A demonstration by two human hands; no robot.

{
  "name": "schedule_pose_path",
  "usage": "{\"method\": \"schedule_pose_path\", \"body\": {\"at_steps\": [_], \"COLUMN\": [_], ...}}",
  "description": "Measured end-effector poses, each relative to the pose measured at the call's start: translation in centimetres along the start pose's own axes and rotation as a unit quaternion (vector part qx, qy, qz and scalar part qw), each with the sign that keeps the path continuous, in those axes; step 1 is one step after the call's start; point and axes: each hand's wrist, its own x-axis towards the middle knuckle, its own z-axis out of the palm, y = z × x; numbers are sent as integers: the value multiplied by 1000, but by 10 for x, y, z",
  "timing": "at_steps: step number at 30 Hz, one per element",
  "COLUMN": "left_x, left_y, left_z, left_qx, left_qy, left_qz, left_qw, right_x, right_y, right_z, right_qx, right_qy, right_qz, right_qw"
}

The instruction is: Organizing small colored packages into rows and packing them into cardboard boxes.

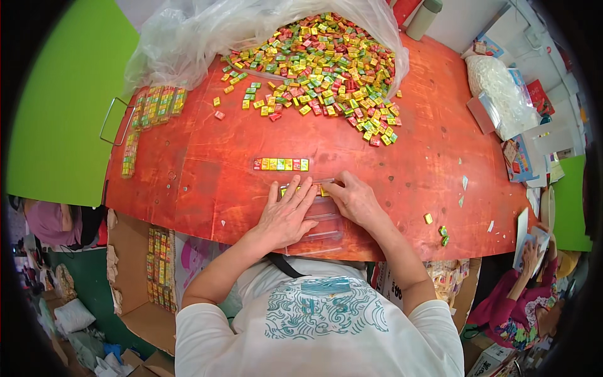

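Note:
My left hand [286, 217] lies flat with its fingers stretched over a row of small coloured boxes [323, 190], mostly hidden beneath it. The row sits in a clear plastic case [325, 180]. At its right end, my right hand [357, 200] is closed, with thumb and fingertips pinched on the case's edge. More clear plastic cases [323, 226] lie below my hands at the table's near edge. Just beyond my hands rests a filled clear case [281, 164] with a row of red, yellow and green boxes.
Loose small boxes [326, 69] spill from a large clear bag [182, 44] onto the red table [207, 151]. Packed rows [157, 107] stand at the far left. A few stray boxes [428, 218] lie at right. Below, a carton [135, 283] holds packed rows. A co-worker [521, 295] sits at right.

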Motion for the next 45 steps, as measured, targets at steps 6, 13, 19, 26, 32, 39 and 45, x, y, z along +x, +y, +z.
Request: {"method": "schedule_pose_path", "body": {"at_steps": [6, 13, 19, 26, 32, 39, 45], "left_x": [-1, -4, -16, -33, -32, -20, -9], "left_y": [-1, -9, -35, -52, -28, -38, -46], "left_z": [3, 0, -7, -12, -20, -20, -24], "left_qx": [-12, -120, -370, -267, -71, 55, 187], "left_qy": [3, 34, 203, 227, 152, 162, 139], "left_qz": [-5, -8, -29, -68, -65, -18, 25], "left_qw": [1000, 992, 906, 934, 984, 985, 972], "right_x": [4, 3, -2, 0, 10, 26, 34], "right_y": [-9, -2, 8, -5, -16, -9, -12], "right_z": [-2, -2, -6, -10, 2, 19, 34], "right_qx": [19, 58, 147, 56, -18, 10, 8], "right_qy": [10, 13, 53, 18, -9, -6, -20], "right_qz": [6, -10, 61, 55, 59, 74, 58], "right_qw": [1000, 998, 986, 997, 998, 997, 998]}}
